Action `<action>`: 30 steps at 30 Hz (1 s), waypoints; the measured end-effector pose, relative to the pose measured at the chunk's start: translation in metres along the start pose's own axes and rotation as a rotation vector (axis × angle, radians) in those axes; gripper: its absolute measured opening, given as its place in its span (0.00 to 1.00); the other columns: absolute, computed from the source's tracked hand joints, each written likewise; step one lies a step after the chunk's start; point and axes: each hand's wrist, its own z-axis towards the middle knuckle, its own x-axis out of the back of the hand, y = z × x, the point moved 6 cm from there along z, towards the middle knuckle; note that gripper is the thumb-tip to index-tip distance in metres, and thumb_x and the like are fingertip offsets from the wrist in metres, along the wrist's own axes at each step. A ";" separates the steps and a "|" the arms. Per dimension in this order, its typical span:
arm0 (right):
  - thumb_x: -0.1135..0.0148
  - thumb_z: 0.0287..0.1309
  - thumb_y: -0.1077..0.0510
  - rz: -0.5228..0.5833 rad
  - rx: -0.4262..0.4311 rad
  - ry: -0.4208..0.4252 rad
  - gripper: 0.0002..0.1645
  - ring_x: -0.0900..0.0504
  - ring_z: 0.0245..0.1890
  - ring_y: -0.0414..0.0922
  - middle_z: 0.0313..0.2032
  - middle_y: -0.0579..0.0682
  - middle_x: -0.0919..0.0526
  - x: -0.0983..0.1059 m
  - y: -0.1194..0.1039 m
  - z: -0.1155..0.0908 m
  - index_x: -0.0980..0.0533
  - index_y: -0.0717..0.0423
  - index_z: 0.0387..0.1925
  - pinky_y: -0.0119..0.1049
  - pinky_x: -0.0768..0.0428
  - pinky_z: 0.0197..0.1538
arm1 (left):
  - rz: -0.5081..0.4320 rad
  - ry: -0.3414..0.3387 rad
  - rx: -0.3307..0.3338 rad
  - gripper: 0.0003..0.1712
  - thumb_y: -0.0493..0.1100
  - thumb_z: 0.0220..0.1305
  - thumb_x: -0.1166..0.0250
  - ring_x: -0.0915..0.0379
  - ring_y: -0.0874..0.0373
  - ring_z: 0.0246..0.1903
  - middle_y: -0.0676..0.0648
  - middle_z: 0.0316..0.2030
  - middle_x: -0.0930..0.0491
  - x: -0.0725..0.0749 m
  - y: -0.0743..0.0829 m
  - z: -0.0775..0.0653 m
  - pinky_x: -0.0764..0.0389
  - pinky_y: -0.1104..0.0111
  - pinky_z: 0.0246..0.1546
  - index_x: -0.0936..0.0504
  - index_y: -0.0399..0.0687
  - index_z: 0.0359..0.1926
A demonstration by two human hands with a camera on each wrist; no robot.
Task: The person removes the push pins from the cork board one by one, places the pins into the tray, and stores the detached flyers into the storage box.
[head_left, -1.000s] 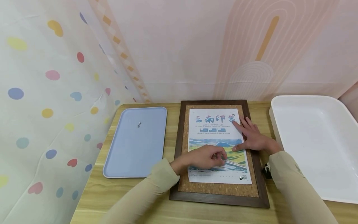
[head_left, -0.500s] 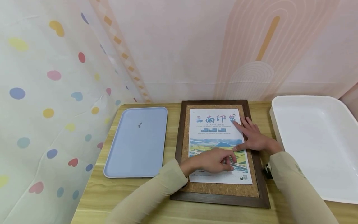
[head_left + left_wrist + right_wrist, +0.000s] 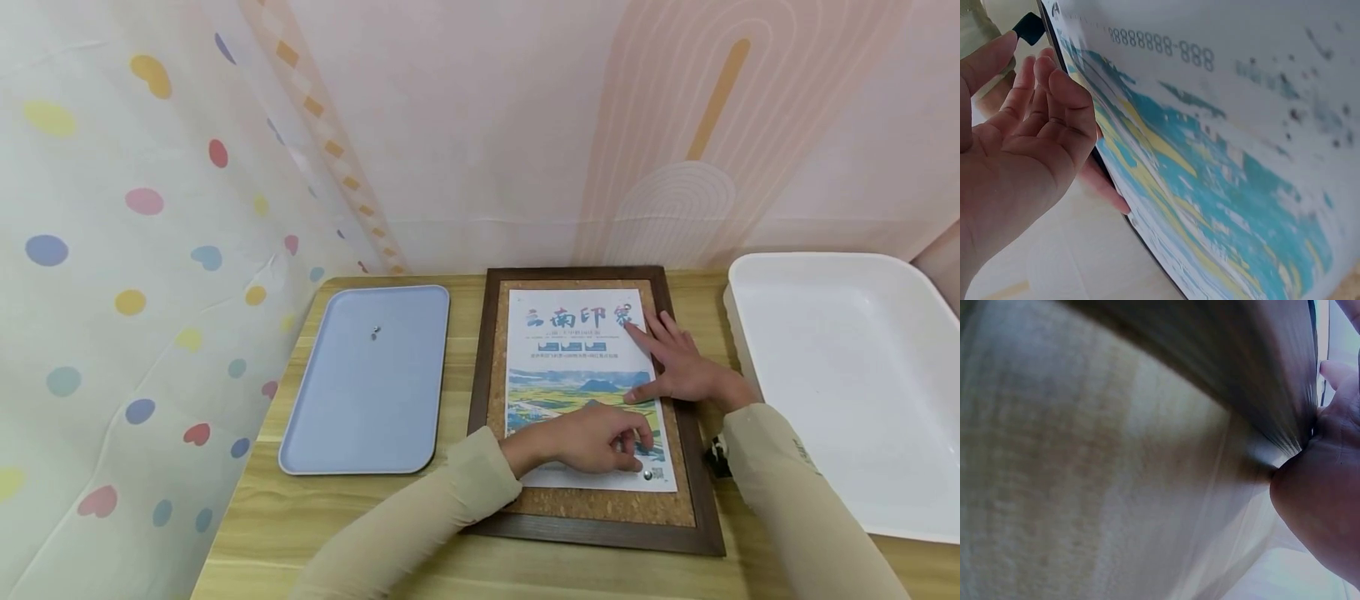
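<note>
A printed poster (image 3: 570, 367) with a landscape picture lies on a cork board (image 3: 585, 504) in a dark wooden frame (image 3: 592, 535). One silvery pushpin (image 3: 648, 476) sits at the poster's lower right corner, another pushpin (image 3: 627, 308) at its upper right. My left hand (image 3: 588, 437) hovers over the lower part of the poster, fingertips close to the lower pin; whether they touch it I cannot tell. In the left wrist view its fingers (image 3: 1041, 119) are loosely bent, with nothing seen between them. My right hand (image 3: 682, 371) rests with spread fingers on the poster's right edge and the frame.
A light blue tray (image 3: 360, 408) stands to the left, with small shiny pins (image 3: 375, 333) in it. At the right is a large white tray (image 3: 840, 400). Wooden tabletop (image 3: 258, 533) runs beneath everything, against a curtain (image 3: 480, 150) behind.
My left hand has moved right and towards me across the poster, to the lower right pushpin, its fingers loosening. The right hand has stayed in place.
</note>
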 end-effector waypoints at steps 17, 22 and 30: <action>0.25 0.45 0.36 -0.010 0.006 0.004 0.70 0.80 0.74 0.63 0.76 0.64 0.73 -0.001 0.001 0.002 0.56 0.55 0.78 0.70 0.72 0.68 | 0.068 -0.045 -0.005 0.11 0.42 0.69 0.36 0.28 0.69 0.29 0.58 0.32 0.23 -0.015 0.005 0.010 0.29 0.80 0.34 0.22 0.50 0.51; 0.25 0.46 0.36 -0.006 0.001 0.001 0.70 0.80 0.75 0.63 0.77 0.64 0.73 -0.001 0.002 0.001 0.56 0.55 0.78 0.70 0.73 0.68 | 0.073 -0.046 0.004 0.11 0.43 0.69 0.36 0.28 0.69 0.29 0.59 0.31 0.24 -0.016 0.003 0.011 0.29 0.80 0.33 0.22 0.51 0.51; 0.25 0.45 0.36 -0.006 0.000 -0.001 0.70 0.80 0.74 0.63 0.76 0.64 0.73 -0.001 0.002 0.001 0.56 0.56 0.78 0.69 0.73 0.68 | 0.077 -0.058 0.011 0.11 0.43 0.69 0.37 0.29 0.68 0.28 0.58 0.30 0.25 -0.018 0.001 0.012 0.30 0.80 0.33 0.21 0.51 0.51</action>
